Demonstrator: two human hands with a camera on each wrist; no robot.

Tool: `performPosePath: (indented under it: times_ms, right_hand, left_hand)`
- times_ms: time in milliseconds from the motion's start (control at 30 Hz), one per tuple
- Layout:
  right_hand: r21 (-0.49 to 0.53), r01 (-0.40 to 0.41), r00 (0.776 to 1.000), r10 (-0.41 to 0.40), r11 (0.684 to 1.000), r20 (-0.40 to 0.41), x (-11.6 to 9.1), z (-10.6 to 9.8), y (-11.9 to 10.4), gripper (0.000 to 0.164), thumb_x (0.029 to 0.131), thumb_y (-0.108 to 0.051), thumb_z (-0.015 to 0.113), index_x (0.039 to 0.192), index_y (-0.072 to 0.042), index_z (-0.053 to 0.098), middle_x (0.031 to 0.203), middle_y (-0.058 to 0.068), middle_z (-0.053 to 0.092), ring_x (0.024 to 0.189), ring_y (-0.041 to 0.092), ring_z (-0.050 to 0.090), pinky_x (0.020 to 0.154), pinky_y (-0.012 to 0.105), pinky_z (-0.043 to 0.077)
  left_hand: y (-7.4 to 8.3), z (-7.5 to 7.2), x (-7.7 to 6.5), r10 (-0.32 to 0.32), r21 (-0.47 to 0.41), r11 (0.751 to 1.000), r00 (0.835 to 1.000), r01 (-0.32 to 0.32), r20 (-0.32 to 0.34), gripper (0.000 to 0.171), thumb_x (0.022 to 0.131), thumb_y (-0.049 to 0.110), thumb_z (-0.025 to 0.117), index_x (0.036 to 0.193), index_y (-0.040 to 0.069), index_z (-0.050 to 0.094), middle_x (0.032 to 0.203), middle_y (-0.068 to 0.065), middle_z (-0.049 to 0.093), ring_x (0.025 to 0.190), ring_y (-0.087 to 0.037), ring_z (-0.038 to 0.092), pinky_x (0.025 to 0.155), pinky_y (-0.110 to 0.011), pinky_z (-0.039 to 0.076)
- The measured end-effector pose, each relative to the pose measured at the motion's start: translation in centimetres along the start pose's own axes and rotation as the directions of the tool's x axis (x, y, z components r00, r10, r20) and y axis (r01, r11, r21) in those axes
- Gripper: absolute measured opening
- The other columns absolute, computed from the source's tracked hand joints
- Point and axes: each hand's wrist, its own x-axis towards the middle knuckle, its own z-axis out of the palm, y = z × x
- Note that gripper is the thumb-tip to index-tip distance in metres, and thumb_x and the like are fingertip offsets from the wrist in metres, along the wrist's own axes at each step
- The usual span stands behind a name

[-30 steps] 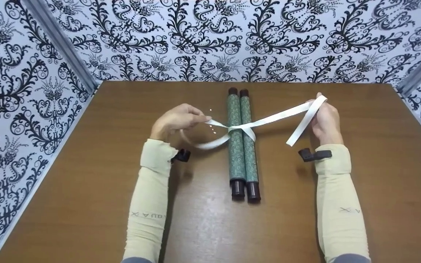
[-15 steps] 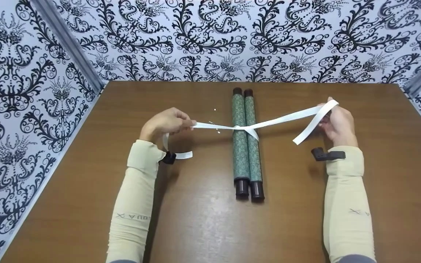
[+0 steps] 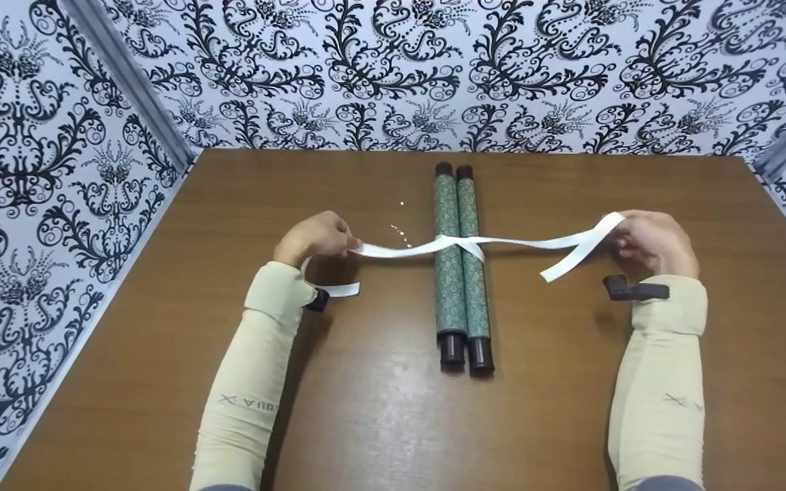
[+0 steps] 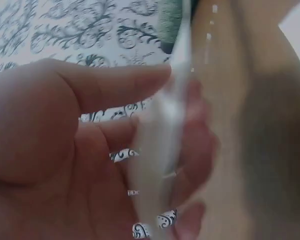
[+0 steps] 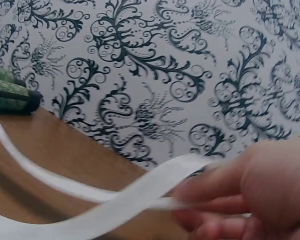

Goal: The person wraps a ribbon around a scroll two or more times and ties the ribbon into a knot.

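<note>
Head view shows me the left hand (image 3: 319, 235) and right hand (image 3: 658, 240) each pinching the white ribbon (image 3: 458, 241) crossed over two green rolls (image 3: 450, 293) on the surface (image 3: 379, 416), so I'd draw both slack spans evenly outward.

The head view looks down on green rolls (image 3: 451, 293) that both close-in wrist views, facing patterned wall (image 5: 155, 65), also catch.

Bright, even light seems to fall from above me, laying a hazy glare on the wooden table (image 3: 396, 409), well in from its far edge, and a soft shadow beside the left sleeve (image 3: 243, 368). The left wrist view smears the white ribbon (image 4: 160, 125); the dimmer right one softens the right hand (image 5: 270, 195).
</note>
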Motion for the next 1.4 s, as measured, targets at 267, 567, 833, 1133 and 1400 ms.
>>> performPosePath:
  times_ms: [267,567,833,1133,1400]
  right_hand:
    - [-0.541,0.129,0.981,-0.029,0.831,0.190,-1.9,-0.4,-2.4,0.073,0.092,-0.017,0.066,0.151,0.000,0.027,0.113,0.012,0.061,0.105,0.024,0.053,0.089,0.036,0.042]
    - [-0.525,0.369,0.929,-0.286,0.767,0.235,-2.0,6.3,-4.8,0.055,0.097,-0.048,0.057,0.136,-0.009,0.056,0.131,0.017,0.059,0.119,0.032,0.053,0.099,0.047,0.040]
    - [-0.508,0.514,0.854,-0.356,0.691,0.380,1.0,13.3,-3.3,0.042,0.104,-0.036,0.049,0.120,0.000,0.064,0.106,0.021,0.067,0.098,0.031,0.062,0.088,0.043,0.049]
    - [-0.484,0.500,0.860,-0.343,0.718,0.379,1.5,16.0,-2.1,0.036,0.106,-0.032,0.044,0.106,0.001,0.059,0.085,0.010,0.061,0.078,0.022,0.056,0.072,0.033,0.045]
    - [-0.542,0.509,0.854,-0.313,0.668,0.416,1.2,15.3,-2.5,0.042,0.103,-0.036,0.050,0.081,-0.003,0.063,0.070,-0.001,0.050,0.066,0.016,0.045,0.063,0.030,0.037]
  left_hand:
    - [3.0,2.5,2.2,0.071,0.105,0.992,0.996,-0.066,-0.047,0.044,0.094,0.030,0.061,0.130,0.006,0.061,0.135,-0.013,0.059,0.130,-0.037,0.045,0.108,-0.046,0.038]
    - [5.0,4.9,4.5,0.164,-0.108,0.981,0.986,-0.163,-0.001,0.039,0.095,0.046,0.059,0.087,0.010,0.074,0.078,0.004,0.060,0.082,-0.015,0.055,0.074,-0.029,0.043]
    - [5.2,5.5,5.6,0.194,-0.177,0.967,0.979,-0.181,0.058,0.041,0.094,0.043,0.063,0.072,0.010,0.070,0.055,0.010,0.045,0.060,-0.009,0.042,0.058,-0.025,0.034]
    - [5.2,5.8,5.8,0.246,-0.282,0.934,0.967,-0.217,0.071,0.032,0.095,0.036,0.064,0.084,0.007,0.071,0.064,0.004,0.054,0.058,-0.008,0.044,0.058,-0.024,0.036]
    - [5.2,5.8,5.7,0.274,-0.298,0.924,0.959,-0.240,0.077,0.033,0.095,0.036,0.063,0.092,0.005,0.074,0.072,-0.001,0.065,0.065,-0.011,0.050,0.062,-0.024,0.039]
